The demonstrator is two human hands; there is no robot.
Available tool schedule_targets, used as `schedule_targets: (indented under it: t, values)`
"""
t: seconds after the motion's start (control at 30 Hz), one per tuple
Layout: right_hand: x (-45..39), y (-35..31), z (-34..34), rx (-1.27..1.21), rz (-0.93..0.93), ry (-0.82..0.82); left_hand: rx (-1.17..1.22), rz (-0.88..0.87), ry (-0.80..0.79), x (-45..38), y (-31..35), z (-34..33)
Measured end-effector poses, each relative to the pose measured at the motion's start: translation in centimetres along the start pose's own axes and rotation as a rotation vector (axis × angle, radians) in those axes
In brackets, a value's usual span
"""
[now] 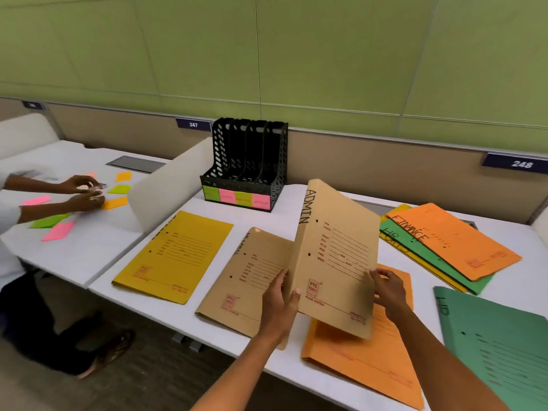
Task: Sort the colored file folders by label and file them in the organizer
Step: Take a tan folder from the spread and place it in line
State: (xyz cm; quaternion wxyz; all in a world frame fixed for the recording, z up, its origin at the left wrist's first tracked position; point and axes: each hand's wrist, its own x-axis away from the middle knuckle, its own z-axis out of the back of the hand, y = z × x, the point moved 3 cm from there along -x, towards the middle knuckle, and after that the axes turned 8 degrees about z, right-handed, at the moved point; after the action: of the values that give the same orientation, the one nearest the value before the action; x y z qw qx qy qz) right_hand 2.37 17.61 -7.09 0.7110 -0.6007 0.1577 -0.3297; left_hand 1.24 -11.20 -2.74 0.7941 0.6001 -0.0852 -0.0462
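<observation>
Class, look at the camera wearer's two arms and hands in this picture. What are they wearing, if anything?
Both forearms are bare up to the frame edge: no sleeves show. The left hand and right hand wear no gloves, and no rings, watch or bracelets are visible. The fingernails look short and unpainted.

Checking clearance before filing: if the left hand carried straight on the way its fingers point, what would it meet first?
Probably the second tan folder lying flat beyond the left hand, which grips the raised tan ADMIN folder. Further on stands the black organizer; depth is uncertain.
</observation>
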Motion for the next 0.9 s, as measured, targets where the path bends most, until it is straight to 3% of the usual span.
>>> schedule_targets:
  t: [0.5,0.9]
  values:
    - [-0.8,0.0,-10.6,0.252,0.071,0.005,0.033,0.204,0.115,-6.8,-5.4,9.4]
    - [5.1,0.5,-16.2,0.499,0.075,0.066,-0.149,0.166,-0.049,-9.8,-9.5,17.0]
